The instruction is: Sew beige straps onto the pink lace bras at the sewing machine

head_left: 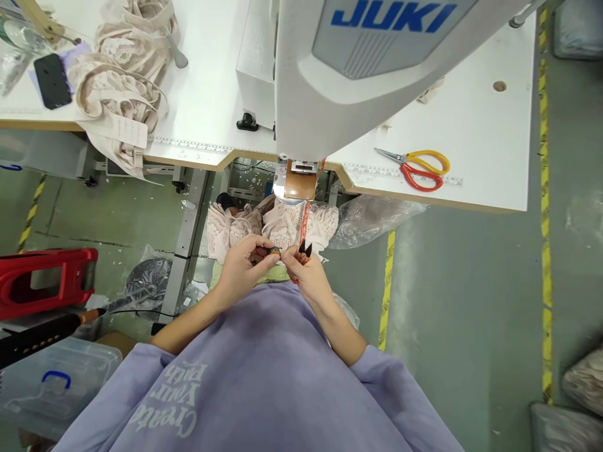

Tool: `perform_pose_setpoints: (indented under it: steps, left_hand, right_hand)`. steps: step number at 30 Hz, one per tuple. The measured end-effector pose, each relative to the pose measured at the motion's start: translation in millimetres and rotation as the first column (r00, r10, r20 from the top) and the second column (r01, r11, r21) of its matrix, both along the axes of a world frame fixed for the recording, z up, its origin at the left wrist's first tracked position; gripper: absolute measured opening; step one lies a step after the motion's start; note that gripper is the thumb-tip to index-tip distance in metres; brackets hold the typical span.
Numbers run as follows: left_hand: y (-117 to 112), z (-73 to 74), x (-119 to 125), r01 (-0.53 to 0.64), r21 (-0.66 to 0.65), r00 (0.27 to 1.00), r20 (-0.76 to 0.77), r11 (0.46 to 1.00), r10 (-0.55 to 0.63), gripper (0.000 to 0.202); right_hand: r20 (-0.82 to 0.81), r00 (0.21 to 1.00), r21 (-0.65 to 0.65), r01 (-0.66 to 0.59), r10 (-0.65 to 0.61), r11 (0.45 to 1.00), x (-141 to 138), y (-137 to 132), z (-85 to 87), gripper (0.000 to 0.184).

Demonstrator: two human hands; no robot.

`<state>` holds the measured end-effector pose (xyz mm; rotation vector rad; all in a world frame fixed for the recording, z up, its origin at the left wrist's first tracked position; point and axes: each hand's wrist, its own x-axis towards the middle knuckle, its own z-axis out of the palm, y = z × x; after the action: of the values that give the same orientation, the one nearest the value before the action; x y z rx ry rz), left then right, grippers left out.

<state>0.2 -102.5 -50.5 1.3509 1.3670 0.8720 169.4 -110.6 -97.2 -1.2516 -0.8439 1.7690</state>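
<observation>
Between left hand [242, 269], right hand [308, 276] — small object [274, 253] obscured.

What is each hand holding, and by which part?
The right hand holds snips by their handle, black tips sticking up. The left hand pinches a small thing over the lace; what it is cannot be told.

White table [207, 94] carries a Juki sewing machine [353, 63], scissors [417, 168], lace garments [127, 69] and a phone [53, 80].
</observation>
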Motion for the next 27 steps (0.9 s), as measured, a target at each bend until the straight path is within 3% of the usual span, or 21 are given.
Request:
perform_pose_setpoints:
  steps: [20,27]
  left_hand:
    - [4.0,4.4,-1.4,0.015,-0.108,0.998,0.062,0.994,-0.008,0.021]
    - [3.5,3.8,-1.5,0.023,-0.084,0.998,0.063,0.996,-0.017,0.02]
  right_hand:
    - [0.013,1.0,0.027,-0.018,0.018,0.999,1.6,0.7,-4.7,0.043]
    - [-0.029,1.0,-0.011,-0.008,0.007,1.0,0.2,0.7,-4.5,0.044]
